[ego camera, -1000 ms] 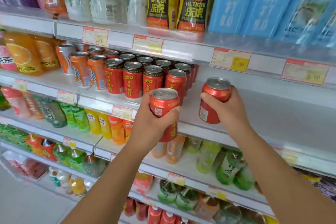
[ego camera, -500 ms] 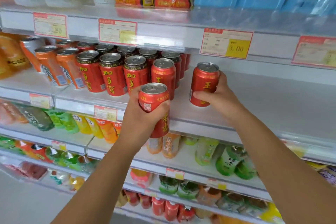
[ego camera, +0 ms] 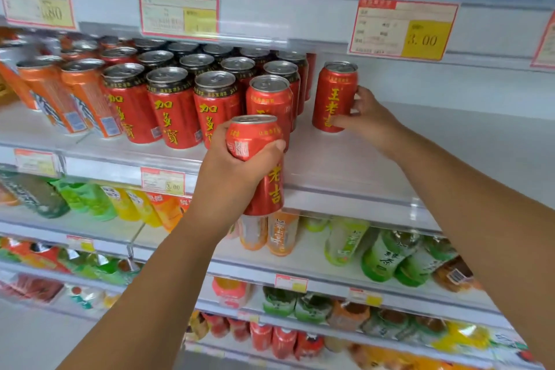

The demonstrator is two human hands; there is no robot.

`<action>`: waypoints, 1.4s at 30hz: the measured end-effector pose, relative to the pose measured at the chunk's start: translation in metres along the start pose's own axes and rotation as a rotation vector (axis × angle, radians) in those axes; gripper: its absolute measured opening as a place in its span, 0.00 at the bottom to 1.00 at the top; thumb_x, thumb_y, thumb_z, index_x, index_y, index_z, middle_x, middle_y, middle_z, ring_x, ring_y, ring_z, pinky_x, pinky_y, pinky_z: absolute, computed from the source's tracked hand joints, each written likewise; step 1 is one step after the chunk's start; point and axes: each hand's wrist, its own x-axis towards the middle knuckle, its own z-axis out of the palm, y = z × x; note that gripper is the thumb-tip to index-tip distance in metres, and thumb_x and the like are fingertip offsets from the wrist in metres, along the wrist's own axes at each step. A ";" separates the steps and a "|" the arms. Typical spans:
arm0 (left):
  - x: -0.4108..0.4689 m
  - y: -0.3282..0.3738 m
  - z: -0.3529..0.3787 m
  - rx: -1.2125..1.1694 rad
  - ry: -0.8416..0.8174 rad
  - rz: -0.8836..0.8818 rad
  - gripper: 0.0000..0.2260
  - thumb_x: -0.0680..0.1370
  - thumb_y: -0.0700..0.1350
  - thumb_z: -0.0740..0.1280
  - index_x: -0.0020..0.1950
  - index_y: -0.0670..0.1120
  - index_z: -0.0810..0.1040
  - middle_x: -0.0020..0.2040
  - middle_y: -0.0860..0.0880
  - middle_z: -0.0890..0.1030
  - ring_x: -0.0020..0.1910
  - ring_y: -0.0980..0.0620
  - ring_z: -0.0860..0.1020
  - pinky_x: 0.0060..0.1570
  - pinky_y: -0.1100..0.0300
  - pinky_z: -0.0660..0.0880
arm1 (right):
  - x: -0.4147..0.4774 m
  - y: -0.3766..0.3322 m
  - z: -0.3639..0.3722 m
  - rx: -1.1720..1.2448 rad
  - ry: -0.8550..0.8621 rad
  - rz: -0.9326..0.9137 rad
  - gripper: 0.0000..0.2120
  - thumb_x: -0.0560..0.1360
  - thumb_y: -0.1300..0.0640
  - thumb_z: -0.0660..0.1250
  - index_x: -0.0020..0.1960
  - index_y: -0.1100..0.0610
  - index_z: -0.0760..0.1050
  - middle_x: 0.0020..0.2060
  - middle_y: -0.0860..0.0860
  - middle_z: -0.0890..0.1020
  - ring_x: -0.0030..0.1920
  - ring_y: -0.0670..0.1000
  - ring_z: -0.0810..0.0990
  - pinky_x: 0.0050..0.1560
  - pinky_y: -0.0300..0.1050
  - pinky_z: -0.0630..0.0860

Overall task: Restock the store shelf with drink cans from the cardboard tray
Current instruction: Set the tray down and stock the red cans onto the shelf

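Observation:
My left hand (ego camera: 232, 171) grips a red drink can (ego camera: 264, 156) with yellow characters, held upright in front of the shelf's front edge. My right hand (ego camera: 365, 119) holds a second red can (ego camera: 333, 93) that stands upright on the white shelf (ego camera: 390, 159), to the right of a block of red cans (ego camera: 180, 99) in several rows. Its fingers and thumb curl round the can's lower right side. The cardboard tray is out of view.
Orange cans (ego camera: 69, 96) stand left of the red block. Bare white shelf extends to the right of the placed can. Price tags (ego camera: 402, 28) line the shelf edge above. Lower shelves carry green, yellow and orange bottles (ego camera: 387, 255).
My right hand has carried its can further back onto the shelf and set it down beside the red block. The left hand and its can have stayed by the shelf's front edge.

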 end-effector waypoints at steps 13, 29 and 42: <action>-0.005 -0.005 -0.001 -0.029 -0.021 0.030 0.21 0.66 0.53 0.74 0.57 0.57 0.73 0.44 0.63 0.82 0.43 0.63 0.81 0.39 0.71 0.75 | 0.071 0.014 0.013 -0.080 0.186 0.019 0.33 0.69 0.49 0.76 0.67 0.60 0.67 0.60 0.54 0.77 0.59 0.53 0.77 0.60 0.46 0.73; -0.012 0.002 0.007 -0.007 -0.028 0.010 0.20 0.72 0.43 0.75 0.60 0.51 0.73 0.42 0.60 0.82 0.40 0.64 0.81 0.37 0.72 0.74 | 0.057 -0.010 0.021 -0.095 0.243 0.209 0.40 0.75 0.46 0.68 0.77 0.60 0.51 0.73 0.58 0.66 0.70 0.59 0.69 0.64 0.48 0.68; -0.017 0.032 0.021 -0.109 -0.107 0.087 0.26 0.67 0.46 0.79 0.62 0.51 0.76 0.54 0.51 0.83 0.51 0.55 0.83 0.52 0.57 0.80 | -0.146 -0.052 0.033 0.196 -0.298 -0.291 0.38 0.65 0.52 0.78 0.70 0.41 0.65 0.59 0.39 0.79 0.59 0.41 0.79 0.62 0.45 0.75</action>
